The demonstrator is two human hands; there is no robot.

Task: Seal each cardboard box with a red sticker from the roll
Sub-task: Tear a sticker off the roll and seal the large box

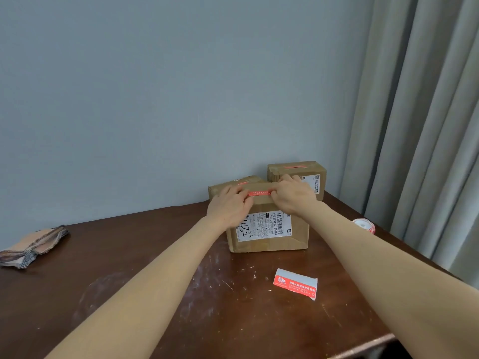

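Left hand (229,203) and right hand (293,194) press red sticker (259,193) flat on front cardboard box (267,242) top, surface (155,281) far-right corner; fingers grip nothing.

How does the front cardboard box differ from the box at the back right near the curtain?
The front box carries a wide white label with handwriting; the back-right box has a smaller label. The left hand and right hand press on the front box's red sticker; the back-right box's sticker lies untouched. Both are brown cardboard, on the table.
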